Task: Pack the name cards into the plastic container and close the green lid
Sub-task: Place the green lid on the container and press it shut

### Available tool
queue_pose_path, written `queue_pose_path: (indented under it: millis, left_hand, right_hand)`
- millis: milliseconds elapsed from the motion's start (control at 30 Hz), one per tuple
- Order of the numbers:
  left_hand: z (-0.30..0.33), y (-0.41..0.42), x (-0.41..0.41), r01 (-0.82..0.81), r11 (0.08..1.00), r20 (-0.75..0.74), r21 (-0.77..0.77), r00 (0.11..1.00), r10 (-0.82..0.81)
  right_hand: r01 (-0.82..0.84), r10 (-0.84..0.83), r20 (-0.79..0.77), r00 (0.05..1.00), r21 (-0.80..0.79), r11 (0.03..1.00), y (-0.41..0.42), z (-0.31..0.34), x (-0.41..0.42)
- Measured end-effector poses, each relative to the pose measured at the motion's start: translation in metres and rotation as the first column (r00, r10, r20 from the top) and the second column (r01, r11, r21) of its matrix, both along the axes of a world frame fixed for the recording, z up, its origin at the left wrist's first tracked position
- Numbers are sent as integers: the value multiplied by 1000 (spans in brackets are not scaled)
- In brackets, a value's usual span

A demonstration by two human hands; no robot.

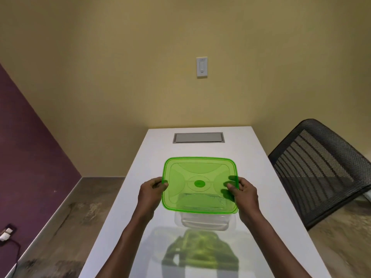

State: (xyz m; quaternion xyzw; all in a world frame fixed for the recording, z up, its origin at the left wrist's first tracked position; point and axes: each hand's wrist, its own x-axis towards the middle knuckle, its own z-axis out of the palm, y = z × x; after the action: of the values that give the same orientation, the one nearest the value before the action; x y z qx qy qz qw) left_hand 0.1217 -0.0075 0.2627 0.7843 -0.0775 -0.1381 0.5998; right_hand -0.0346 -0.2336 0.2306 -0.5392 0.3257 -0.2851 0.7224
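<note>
A translucent green lid (pixel 199 173) hangs level above the table, held at its two sides. My left hand (pixel 149 192) pinches its left edge and my right hand (pixel 244 194) pinches its right edge. Under the lid stands the clear plastic container (pixel 202 221), its near wall showing below the lid's front edge. Through the green plastic a pale stack shows inside the container, probably the name cards (pixel 200 199); I cannot make out any detail on them.
The white table (pixel 251 157) runs away from me to the yellow wall, with a grey cable hatch (pixel 198 137) at its far end. A black mesh chair (pixel 319 169) stands close on the right. Left of the table, bare floor and a cabled wall socket (pixel 7 233).
</note>
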Motion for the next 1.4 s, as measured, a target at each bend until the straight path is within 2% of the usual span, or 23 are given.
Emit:
queue_pose_path:
  millis: [67, 233, 367, 433, 567, 700, 867, 1000, 1133, 1200, 1300, 1400]
  left_hand:
    - [3, -7, -2, 47, 999, 15, 24, 999, -47]
    - [10, -19, -7, 32, 999, 44, 13, 999, -32]
    - [17, -23, -11, 28, 999, 91, -32, 996, -25]
    - [21, -22, -9, 34, 999, 147, -23, 989, -31]
    - [29, -20, -2, -17, 1000, 322, 15, 947, 11]
    - [40, -18, 4, 1, 1000, 438, 7, 899, -4]
    - [44, -19, 7, 127, 992, 519, -4, 848, -106]
    - [43, -19, 11, 160, 985, 537, -58, 837, -104]
    - [40, -18, 14, 167, 981, 539, -95, 838, -91]
    - [38, -19, 15, 180, 976, 534, -120, 841, -90]
    - [34, -21, 18, 163, 969, 481, -187, 875, -55]
    - [25, -24, 24, 81, 977, 385, -195, 923, 0]
  right_hand:
    - [-12, 13, 24, 1000, -32, 999, -8, 7, 0]
    - [-68, 73, 48, 996, -108, 992, -24, 21, -3]
    - [-137, 142, 25, 989, -150, 979, -37, 26, -8]
    - [-116, 115, -15, 993, -127, 985, -42, 26, -10]
    - [36, -23, -152, 988, 86, 996, -53, 20, -17]
    - [-39, 116, -214, 970, 334, 942, -56, 17, -22]
    - [-113, 209, -116, 971, 550, 828, -53, 23, -11]
    - [-81, 146, -66, 987, 579, 811, -45, 27, -2]
    - [-147, 167, 28, 986, 635, 759, -36, 36, 0]
    - [-136, 120, 69, 990, 650, 748, -34, 39, 2]
    - [-104, 70, 78, 995, 639, 762, -36, 36, 4]
    - [-158, 132, 86, 987, 534, 831, -38, 31, 6]
